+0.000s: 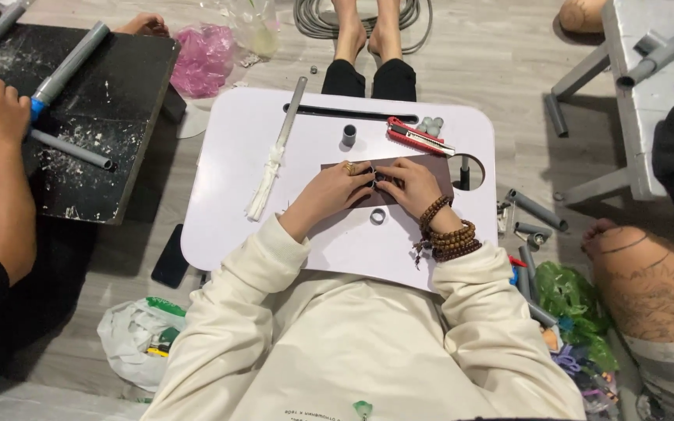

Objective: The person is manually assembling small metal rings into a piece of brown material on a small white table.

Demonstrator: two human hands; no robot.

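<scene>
Both your hands, left hand [335,189] and right hand [413,185], are curled over small grey pipe rings [376,178] on the brown sheet [440,168], bench [228,210] centre; red cutter [415,136] at 12 o'clock.

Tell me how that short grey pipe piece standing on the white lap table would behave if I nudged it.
The short grey pipe piece stands upright on the white lap table, so a nudge would probably tip it. Once on its side, being round, it would likely roll. It looks like rigid, light plastic.
</scene>
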